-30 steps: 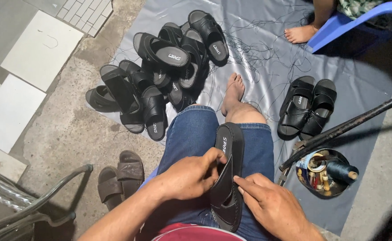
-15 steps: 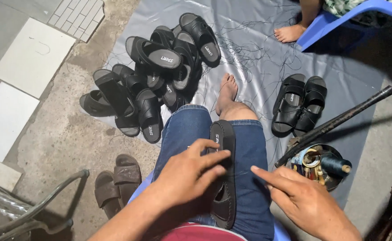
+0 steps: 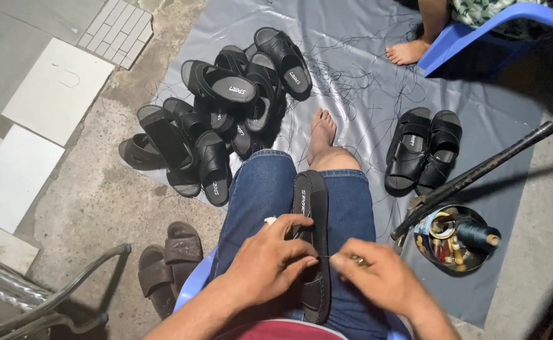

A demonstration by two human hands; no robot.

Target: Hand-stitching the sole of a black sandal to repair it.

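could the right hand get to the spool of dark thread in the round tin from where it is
Probably yes. The right hand pinches a thread at the black sandal on the lap, and the spool lies in the open tin just to its right. Only a dark rod slants above.

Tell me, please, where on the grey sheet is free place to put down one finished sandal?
Bare grey sheet lies between the sandal pile and the black pair, beyond the bare foot, though loose threads lie there. It is crowded around the pile and near the round tin.
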